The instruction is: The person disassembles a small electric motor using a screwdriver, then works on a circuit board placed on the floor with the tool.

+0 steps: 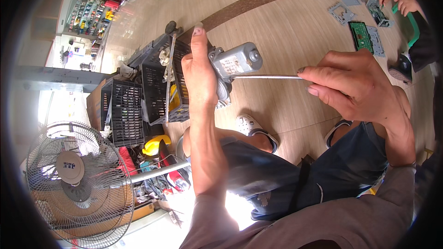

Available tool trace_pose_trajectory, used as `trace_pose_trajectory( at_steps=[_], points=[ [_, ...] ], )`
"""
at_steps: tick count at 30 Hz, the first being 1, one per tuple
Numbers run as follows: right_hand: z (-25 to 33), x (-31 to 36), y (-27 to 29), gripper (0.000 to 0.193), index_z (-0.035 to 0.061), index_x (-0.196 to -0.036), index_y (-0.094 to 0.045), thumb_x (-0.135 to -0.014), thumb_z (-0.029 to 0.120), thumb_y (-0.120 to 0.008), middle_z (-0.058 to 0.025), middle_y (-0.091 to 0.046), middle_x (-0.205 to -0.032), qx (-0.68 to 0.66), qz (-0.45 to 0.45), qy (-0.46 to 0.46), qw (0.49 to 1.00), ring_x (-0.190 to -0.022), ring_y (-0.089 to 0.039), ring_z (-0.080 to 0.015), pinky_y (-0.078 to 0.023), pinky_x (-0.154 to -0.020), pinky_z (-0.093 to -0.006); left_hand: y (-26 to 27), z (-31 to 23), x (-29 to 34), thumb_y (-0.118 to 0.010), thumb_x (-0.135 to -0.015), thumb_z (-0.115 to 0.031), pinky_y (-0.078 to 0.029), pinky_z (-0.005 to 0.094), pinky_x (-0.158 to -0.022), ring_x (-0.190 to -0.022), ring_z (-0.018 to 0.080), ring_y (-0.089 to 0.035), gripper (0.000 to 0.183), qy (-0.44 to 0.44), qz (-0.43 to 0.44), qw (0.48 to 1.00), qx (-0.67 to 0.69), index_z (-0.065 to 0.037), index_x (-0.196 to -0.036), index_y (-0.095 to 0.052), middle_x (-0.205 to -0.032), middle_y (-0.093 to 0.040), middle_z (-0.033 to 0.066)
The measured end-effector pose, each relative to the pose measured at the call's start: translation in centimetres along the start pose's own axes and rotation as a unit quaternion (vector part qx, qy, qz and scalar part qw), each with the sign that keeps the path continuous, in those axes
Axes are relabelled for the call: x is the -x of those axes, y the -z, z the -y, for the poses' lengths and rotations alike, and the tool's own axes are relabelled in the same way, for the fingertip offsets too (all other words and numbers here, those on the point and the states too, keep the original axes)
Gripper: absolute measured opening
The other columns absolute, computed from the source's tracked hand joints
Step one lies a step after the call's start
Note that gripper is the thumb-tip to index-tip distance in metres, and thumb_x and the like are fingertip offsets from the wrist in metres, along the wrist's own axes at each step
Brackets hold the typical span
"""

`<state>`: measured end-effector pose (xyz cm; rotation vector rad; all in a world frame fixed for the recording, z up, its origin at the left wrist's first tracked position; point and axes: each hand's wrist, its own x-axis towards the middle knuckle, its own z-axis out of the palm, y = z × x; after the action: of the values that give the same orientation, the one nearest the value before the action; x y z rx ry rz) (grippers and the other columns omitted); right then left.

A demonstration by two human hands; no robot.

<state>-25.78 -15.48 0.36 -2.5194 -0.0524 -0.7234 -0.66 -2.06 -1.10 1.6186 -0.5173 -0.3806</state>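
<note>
My left hand (201,71) grips a grey electric gear motor (236,61), thumb pointing up. The motor has a cylindrical metal can with a pale label and a round boss on its end. Part of its gear housing is hidden behind my palm. In my right hand (357,85) is a screwdriver (272,77), held between thumb and fingers. Its long metal shaft runs level to the left, and the tip meets the motor's housing just under the can. My fist covers the screwdriver's handle.
Black plastic crates (152,85) with parts stand left of my left hand. A wire-caged fan (78,175) is at lower left, near a yellow item (156,145). At upper right, another person's hands (392,0) are beside a green circuit board (361,37) and metal plates on the floor.
</note>
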Motion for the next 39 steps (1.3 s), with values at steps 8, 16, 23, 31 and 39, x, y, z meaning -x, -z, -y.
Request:
trace_pose_trajectory(
  at_steps=[8,16,23,31,39],
  points=[
    [-0.1,0.0,0.1,0.024,0.0006,-0.101,-0.073,-0.077,0.002,-0.075,-0.0066,-0.064,-0.070,0.017,-0.002,0.016,1.000,-0.053,-0.060,-0.0175,-0.044,-0.045,-0.0287,-0.1,0.0,-0.1,-0.058,-0.096,-0.054,-0.030,0.0259,-0.047,-0.049,0.0056,-0.038,0.056,0.001,-0.002,1.000,0.001,-0.014,-0.058,-0.049,-0.055,-0.045,-0.0053],
    [-0.3,0.2,-1.0,0.017,0.0080,-0.098,-0.072,-0.082,0.013,-0.074,-0.0043,-0.056,-0.065,0.019,-0.035,0.000,0.999,-0.051,-0.057,-0.0223,-0.043,-0.045,-0.0334,-0.3,-0.1,-0.1,-0.058,-0.096,-0.055,-0.027,0.0265,-0.046,-0.048,0.0057,-0.035,0.059,0.006,0.001,1.000,-0.007,-0.014,-0.055,-0.046,-0.054,-0.043,-0.0060],
    [-0.2,0.0,-0.6,0.019,0.0038,-0.099,-0.073,-0.080,0.008,-0.075,-0.0060,-0.060,-0.068,0.020,-0.010,-0.002,1.000,-0.053,-0.059,-0.0205,-0.044,-0.046,-0.0314,-0.4,-0.2,0.2,-0.059,-0.095,-0.055,-0.029,0.0276,-0.048,-0.049,0.0069,-0.037,0.060,-0.017,-0.012,1.000,-0.013,-0.013,-0.055,-0.048,-0.054,-0.044,-0.0055],
    [0.3,-0.1,-0.5,0.022,-0.0001,-0.102,-0.073,-0.080,0.004,-0.074,-0.0084,-0.064,-0.070,0.019,0.025,-0.015,0.999,-0.054,-0.061,-0.0197,-0.046,-0.047,-0.0302,0.1,0.2,-0.1,-0.059,-0.095,-0.056,-0.029,0.0286,-0.049,-0.052,0.0073,-0.036,0.063,-0.025,-0.013,0.998,-0.051,-0.012,-0.053,-0.045,-0.053,-0.043,-0.0048],
    [-0.3,0.3,-0.4,0.018,-0.0016,-0.103,-0.069,-0.095,0.013,-0.063,-0.0086,-0.066,-0.073,-0.220,0.100,-0.169,0.955,-0.052,-0.058,-0.0139,-0.042,-0.046,-0.0287,-0.3,0.0,1.1,-0.057,-0.097,-0.056,-0.030,0.0294,-0.049,-0.053,0.0083,-0.037,0.069,-0.064,0.000,0.991,-0.118,-0.005,-0.052,-0.046,-0.052,-0.044,-0.0028]
  ],
)
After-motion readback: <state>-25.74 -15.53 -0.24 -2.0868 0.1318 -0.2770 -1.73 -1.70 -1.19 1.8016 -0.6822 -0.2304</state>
